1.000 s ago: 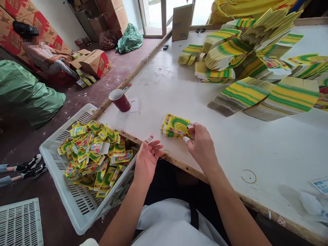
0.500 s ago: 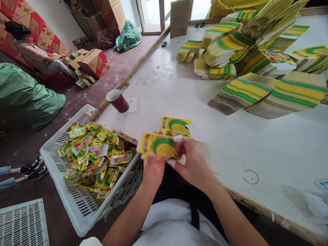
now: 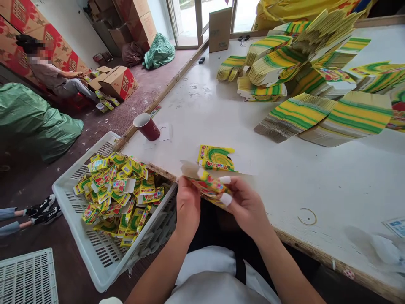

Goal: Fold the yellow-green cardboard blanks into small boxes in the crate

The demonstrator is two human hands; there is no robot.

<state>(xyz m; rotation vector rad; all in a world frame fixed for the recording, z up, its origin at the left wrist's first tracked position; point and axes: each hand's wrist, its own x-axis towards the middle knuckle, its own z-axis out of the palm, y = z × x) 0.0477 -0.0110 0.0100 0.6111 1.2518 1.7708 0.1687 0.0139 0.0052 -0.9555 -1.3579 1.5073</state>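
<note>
Between my two hands, over the table's near edge, is a yellow printed carton, tilted and partly blurred, with its grey inner side showing at the left. My left hand grips its left end. White covers sit on the fingertips of my right hand, which pinches the carton's right end. Just beyond, a flat yellow-green carton lies on the white table. To the left, a white plastic basket holds many small yellow cartons.
Fanned stacks of flat cartons cover the table's far right. A dark red paper cup stands near the left edge. Scissors, an upright cardboard box and a rubber band are also there. A person sits at the far left.
The carton in my hands has turned from showing its broad face to a tilted position with its grey inside visible. My right hand has shifted slightly. The flat carton on the table stays put.
</note>
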